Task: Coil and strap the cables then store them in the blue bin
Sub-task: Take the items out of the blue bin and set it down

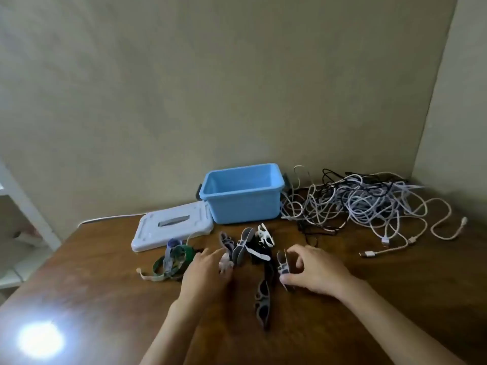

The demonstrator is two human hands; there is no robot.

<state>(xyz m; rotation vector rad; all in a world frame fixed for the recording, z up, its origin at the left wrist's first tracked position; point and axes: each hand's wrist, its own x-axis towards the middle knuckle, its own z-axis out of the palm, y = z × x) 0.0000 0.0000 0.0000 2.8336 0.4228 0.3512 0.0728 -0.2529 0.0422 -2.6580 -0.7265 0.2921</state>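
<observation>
Tangled cables (363, 206) beside open blue bin (242, 204)

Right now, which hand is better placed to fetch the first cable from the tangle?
Probably the right hand: the cable tangle lies on its side of the table. The left hand sits by the straps, farther away.

We find no text, label, brand, number or sign that we can read anywhere in this view. The blue bin (242, 193) shows us only plain plastic walls, and the white lid (172, 225) beside it carries moulded ridges and a grey slot but no lettering we can make out. The straps (253, 248) and the cables (363, 204) are too blurred and small for us to tell whether anything is printed on them.
</observation>
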